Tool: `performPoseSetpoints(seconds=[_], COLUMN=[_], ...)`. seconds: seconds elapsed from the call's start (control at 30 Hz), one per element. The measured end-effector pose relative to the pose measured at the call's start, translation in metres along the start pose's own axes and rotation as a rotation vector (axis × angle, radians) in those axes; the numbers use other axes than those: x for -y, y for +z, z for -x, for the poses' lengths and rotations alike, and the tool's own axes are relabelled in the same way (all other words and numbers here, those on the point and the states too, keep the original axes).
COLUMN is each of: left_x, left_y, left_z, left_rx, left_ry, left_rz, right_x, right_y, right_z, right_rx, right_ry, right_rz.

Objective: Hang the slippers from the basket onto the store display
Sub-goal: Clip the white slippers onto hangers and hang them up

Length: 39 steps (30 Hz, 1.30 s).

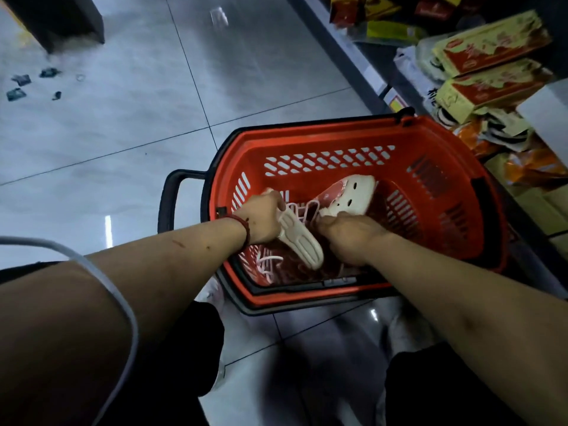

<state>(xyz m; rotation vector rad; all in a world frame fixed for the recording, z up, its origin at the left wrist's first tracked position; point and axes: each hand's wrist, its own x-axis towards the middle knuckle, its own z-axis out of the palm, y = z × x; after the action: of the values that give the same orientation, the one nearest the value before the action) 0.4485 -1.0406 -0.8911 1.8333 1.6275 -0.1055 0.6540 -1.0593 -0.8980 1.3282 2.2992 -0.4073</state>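
Left hand (262,221) fingers clasp one white slipper (302,242), right hand (347,238) fingers a second slipper (353,192), in one basket (338,133).

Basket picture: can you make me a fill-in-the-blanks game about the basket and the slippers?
1. The basket stands on the tiled ____.
2. The left hand grips a grooved slipper coloured ____.
3. The slipper with holes, held by the right hand, lies ____ the basket.
Missing words: floor; white; inside.
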Motion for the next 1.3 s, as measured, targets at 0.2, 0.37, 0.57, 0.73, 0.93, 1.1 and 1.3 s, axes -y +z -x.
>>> performPoseSetpoints(seconds=[0.2,0.37,0.57,0.73,0.93,1.1,1.3], left_x=[-0.006,-0.022,-0.039,-0.036,-0.045,-0.043,-0.038], left_y=[0.009,0.036,0.044,0.042,0.037,0.025,0.017], left_z=[-0.001,-0.005,-0.020,-0.036,-0.042,-0.033,-0.014], left_rx=[-0.041,-0.111,-0.180,-0.125,-0.262,-0.328,-0.364], left_ry=[0.089,-0.135,-0.289,-0.356,-0.185,-0.144,0.083], left_rz=[0.092,-0.050,0.057,0.160,-0.021,-0.033,-0.011], right_x=[-0.024,-0.036,-0.064,-0.082,-0.086,-0.081,-0.059], right_y=[0.015,0.023,0.035,0.040,0.040,0.029,0.010], right_z=[0.005,-0.001,-0.001,0.000,0.014,0.027,0.041], right_rx=[-0.041,-0.259,-0.225,-0.266,-0.361,-0.413,-0.500], right_ry=[0.118,0.518,0.850,0.932,0.821,0.757,0.611], right_rz=[-0.022,-0.301,-0.826,-0.903,-0.867,-0.853,-0.658])
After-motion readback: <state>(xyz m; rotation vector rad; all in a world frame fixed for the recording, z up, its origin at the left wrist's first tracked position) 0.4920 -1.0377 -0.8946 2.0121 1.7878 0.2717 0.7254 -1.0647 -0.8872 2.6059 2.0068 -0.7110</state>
